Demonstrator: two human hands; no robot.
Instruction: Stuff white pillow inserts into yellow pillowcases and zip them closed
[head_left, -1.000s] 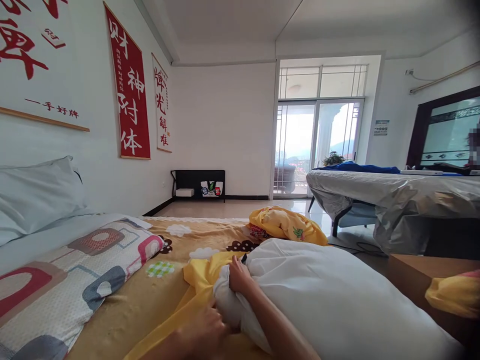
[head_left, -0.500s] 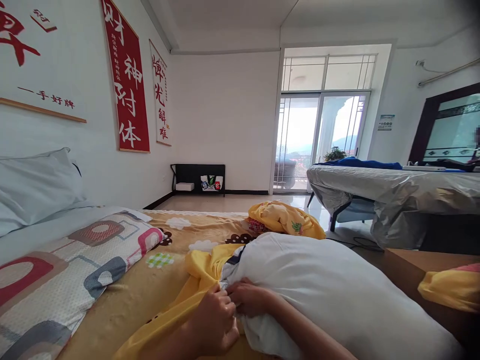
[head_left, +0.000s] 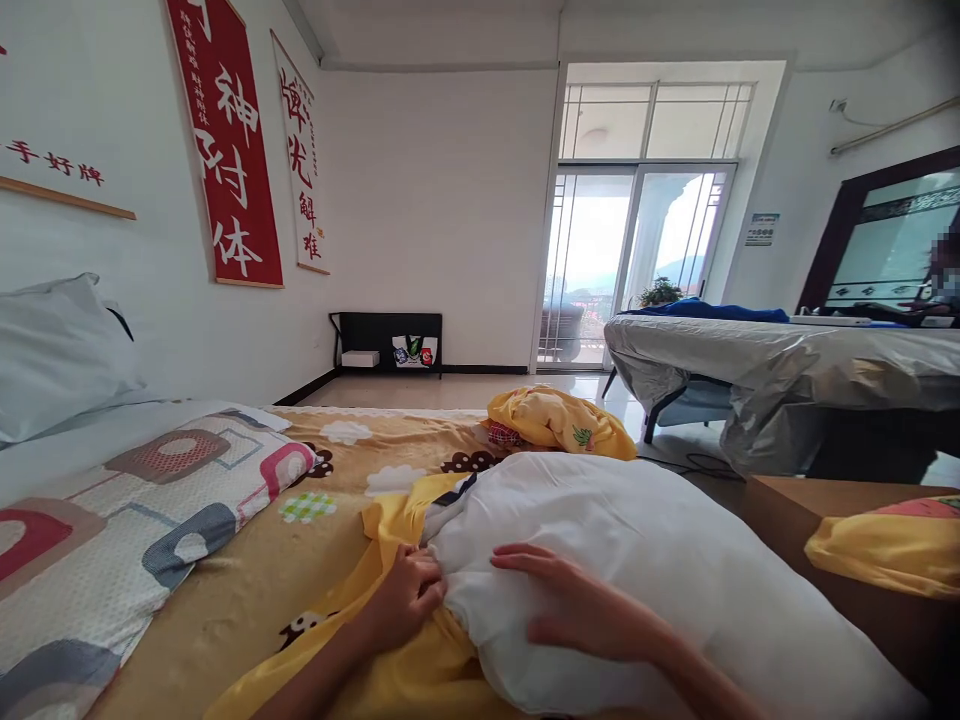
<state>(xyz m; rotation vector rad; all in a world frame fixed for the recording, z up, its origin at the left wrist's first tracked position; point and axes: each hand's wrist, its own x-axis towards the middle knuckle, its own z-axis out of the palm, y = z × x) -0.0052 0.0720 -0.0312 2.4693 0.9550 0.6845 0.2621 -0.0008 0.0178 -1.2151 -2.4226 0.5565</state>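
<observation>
A plump white pillow (head_left: 660,560) lies on the bed, and its left end meets a yellow pillowcase (head_left: 397,515). My left hand (head_left: 407,595) is closed on the fabric where case and pillow meet, apparently pinching the pillowcase's edge. Over the pillow's near left part, my right hand (head_left: 566,600) has its fingers stretched and apart, slightly blurred; whether it touches the pillow I cannot tell. Loose yellow cloth spreads under my left forearm. Part of the case's opening is hidden by my left hand.
A patterned pillow (head_left: 187,500) lies to the left on the patterned bed sheet (head_left: 232,610). Bunched yellow cloth (head_left: 562,420) rests at the far edge. At right stand a cardboard box (head_left: 787,525) with yellow cloth over it and a plastic-covered table (head_left: 750,360). A person is partly visible at far right.
My right hand has let go of the fabric beside my left hand and moved right over the pillow, its fingers opening. My left hand has shifted slightly left. The view has tilted and turned a little.
</observation>
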